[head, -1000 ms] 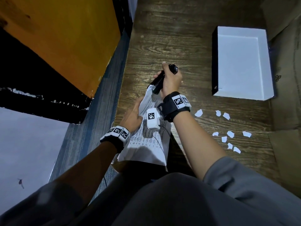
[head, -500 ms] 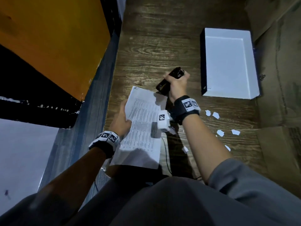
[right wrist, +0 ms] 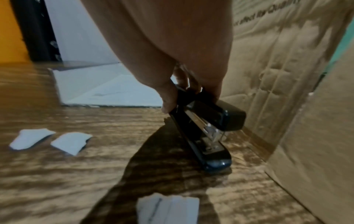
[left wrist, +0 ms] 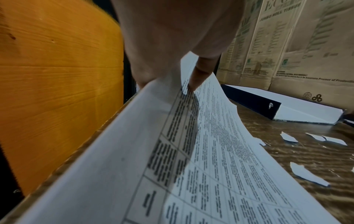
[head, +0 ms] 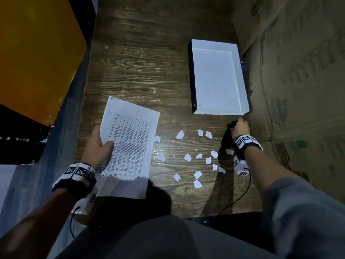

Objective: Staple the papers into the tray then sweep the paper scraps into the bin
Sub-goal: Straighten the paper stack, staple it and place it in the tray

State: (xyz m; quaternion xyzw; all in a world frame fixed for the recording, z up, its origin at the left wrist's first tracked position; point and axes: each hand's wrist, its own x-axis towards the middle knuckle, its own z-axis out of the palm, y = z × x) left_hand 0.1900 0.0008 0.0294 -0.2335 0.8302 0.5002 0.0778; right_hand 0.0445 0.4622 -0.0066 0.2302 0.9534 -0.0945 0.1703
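My left hand point(head: 99, 146) pinches the printed papers point(head: 128, 144) at their left edge, thumb on top; the sheets point(left wrist: 220, 151) slope up off the wooden table point(head: 145, 75). My right hand point(head: 239, 127) grips the black stapler point(right wrist: 206, 128) by its rear end, its nose down touching the table just in front of the tray's near right corner. The white tray point(head: 217, 79) with dark outer walls lies at the back right, with nothing in it. Several white paper scraps point(head: 187, 157) lie scattered between the two hands. No bin is in view.
Cardboard boxes point(head: 298, 71) stand along the table's right side, close to my right hand. An orange wooden panel point(head: 37, 53) rises on the left beyond the table edge. My dark-clothed lap point(head: 168, 238) covers the near edge.
My right hand carried the stapler off the papers' corner to the right, down beside the tray's near corner. The left hand still holds the papers, now flatter and further left.
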